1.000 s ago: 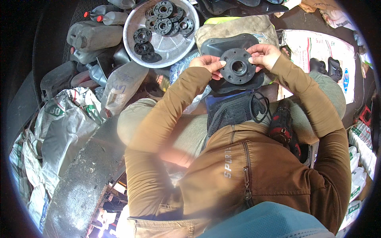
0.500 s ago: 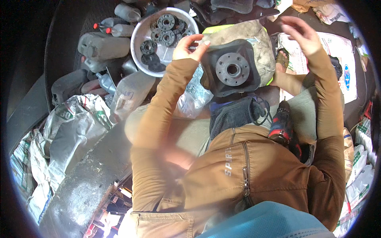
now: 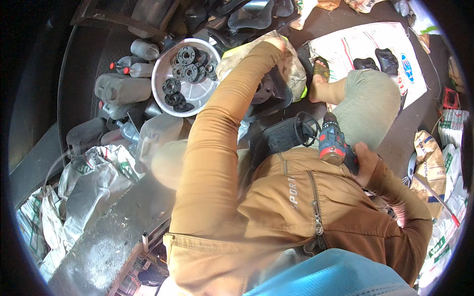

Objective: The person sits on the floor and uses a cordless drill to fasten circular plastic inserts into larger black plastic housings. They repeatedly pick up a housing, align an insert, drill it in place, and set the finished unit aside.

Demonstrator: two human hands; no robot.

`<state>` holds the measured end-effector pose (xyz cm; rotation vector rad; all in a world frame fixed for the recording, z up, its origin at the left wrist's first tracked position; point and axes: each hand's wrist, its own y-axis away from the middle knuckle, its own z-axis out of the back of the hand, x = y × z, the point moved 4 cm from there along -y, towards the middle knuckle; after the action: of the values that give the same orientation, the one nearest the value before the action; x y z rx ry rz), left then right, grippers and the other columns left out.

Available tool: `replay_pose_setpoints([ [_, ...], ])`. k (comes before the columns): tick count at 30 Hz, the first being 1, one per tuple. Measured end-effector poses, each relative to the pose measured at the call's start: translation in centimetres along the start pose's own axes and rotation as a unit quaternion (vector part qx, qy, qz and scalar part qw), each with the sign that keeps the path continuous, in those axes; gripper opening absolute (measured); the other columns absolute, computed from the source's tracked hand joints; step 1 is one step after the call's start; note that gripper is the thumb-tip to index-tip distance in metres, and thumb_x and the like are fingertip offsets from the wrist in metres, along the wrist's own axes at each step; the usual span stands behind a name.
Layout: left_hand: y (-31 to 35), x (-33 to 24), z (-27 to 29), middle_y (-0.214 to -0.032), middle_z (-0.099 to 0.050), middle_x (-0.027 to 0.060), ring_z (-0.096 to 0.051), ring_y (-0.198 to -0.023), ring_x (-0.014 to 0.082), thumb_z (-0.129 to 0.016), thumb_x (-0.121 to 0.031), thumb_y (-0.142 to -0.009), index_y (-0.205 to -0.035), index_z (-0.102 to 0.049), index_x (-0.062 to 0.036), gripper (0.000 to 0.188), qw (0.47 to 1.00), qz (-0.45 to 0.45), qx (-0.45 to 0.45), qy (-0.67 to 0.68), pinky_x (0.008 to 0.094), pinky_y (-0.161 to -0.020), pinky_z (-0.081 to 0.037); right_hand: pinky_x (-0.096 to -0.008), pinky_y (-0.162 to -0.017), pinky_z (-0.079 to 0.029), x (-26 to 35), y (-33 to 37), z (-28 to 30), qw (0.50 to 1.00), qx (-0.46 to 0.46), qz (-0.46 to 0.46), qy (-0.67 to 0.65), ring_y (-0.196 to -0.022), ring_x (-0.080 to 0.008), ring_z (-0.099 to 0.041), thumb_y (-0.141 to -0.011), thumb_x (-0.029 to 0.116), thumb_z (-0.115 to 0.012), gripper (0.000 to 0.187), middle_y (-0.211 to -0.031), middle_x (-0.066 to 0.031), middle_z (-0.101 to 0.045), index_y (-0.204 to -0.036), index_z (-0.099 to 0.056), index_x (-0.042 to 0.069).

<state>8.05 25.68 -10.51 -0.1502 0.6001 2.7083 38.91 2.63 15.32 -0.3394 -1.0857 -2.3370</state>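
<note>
My right hand (image 3: 364, 162) is wrapped round the dark handle of a cordless drill (image 3: 332, 145), blue and black with a red band. The drill lies against my lap, its chuck pointing away from me. My left arm reaches far forward over a black square rubber part (image 3: 282, 93) with a round holed disc (image 3: 265, 89) at its centre; the forearm covers much of both. Only a sliver of my left hand (image 3: 277, 43) shows past the sleeve, above a dirty pale cushion (image 3: 295, 61); its fingers are hidden.
Left of the arm stands a white basin (image 3: 159, 89) with several black round discs (image 3: 190, 71). Plastic jugs (image 3: 121, 90) crowd the far left. A white sack (image 3: 340, 47) with dark pieces lies far right. More black rubber parts (image 3: 252, 17) are piled at the back.
My right hand has come down from the far right onto the drill, which has shifted slightly. My left hand has moved forward and right, its forearm now crossing over the rubber part.
</note>
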Motion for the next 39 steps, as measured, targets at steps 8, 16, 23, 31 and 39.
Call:
replay_pose_setpoints([
  [8, 7.4, 0.5, 7.8, -0.079, -0.066, 0.0062, -0.061, -0.069, 0.0153, -0.068, -0.017, -0.08, -0.09, -0.068, -0.0077, 0.014, 0.891, 0.114, -0.253, 0.359, 0.0281, -0.069, -0.051, -0.0398, -0.086, -0.046, 0.2, -1.3, 0.2, 0.997, -0.05, -0.025, -0.051, -0.101, -0.0392, -0.055, -0.068, 0.016, -0.068, 0.067, -0.109, -0.024, -0.054, -0.128, -0.041, 0.002],
  [16, 21.7, -2.5, 12.8, -0.087, -0.063, 0.015, -0.066, -0.069, 0.0247, -0.07, -0.004, -0.078, -0.11, -0.045, 0.0022, 0.041, 0.535, 0.04, -0.308, 0.786, 0.0353, -0.06, -0.058, -0.0271, -0.05, -0.047, 1.0, 1.7, 7.5, 0.893, -0.101, 0.044, -0.435, -0.052, -0.0143, -0.055, -0.07, 0.006, -0.062, 0.042, -0.072, -0.0066, -0.058, -0.11, -0.053, -0.002],
  [23, 28.9, -7.4, 9.0, -0.091, -0.066, 0.0088, -0.063, -0.081, 0.013, -0.069, -0.001, -0.078, -0.096, -0.062, 0.0022, 0.019, 0.55, 0.009, -0.403, 0.732, 0.0252, -0.073, -0.053, -0.0269, -0.055, -0.046, 9.4, -0.5, 10.5, 0.922, -0.05, 0.097, -0.37, -0.058, -0.0145, -0.054, -0.071, 0.007, -0.064, 0.052, -0.074, -0.0038, -0.055, -0.121, -0.05, 0.0],
  [31, 30.7, -7.1, 8.2, -0.083, -0.067, 0.0064, -0.062, -0.073, 0.0116, -0.071, -0.004, -0.074, -0.083, -0.07, -0.0016, 0.009, 0.664, -0.023, -0.508, 0.548, 0.0229, -0.068, -0.051, -0.0266, -0.054, -0.044, 12.6, -2.4, 9.2, 0.971, 0.023, 0.058, -0.233, -0.058, -0.0135, -0.054, -0.073, 0.002, -0.063, 0.045, -0.078, -0.0036, -0.057, -0.118, -0.055, 0.004],
  [39, 31.9, -7.1, 8.9, -0.079, -0.067, 0.0064, -0.062, -0.07, 0.0108, -0.072, -0.007, -0.074, -0.082, -0.07, -0.0021, 0.01, 0.667, -0.01, -0.517, 0.536, 0.0229, -0.065, -0.05, -0.0281, -0.051, -0.045, 12.8, -2.9, 10.0, 0.983, 0.001, 0.066, -0.172, -0.056, -0.0137, -0.055, -0.071, 0.003, -0.06, 0.037, -0.072, -0.0052, -0.057, -0.108, -0.057, 0.003],
])
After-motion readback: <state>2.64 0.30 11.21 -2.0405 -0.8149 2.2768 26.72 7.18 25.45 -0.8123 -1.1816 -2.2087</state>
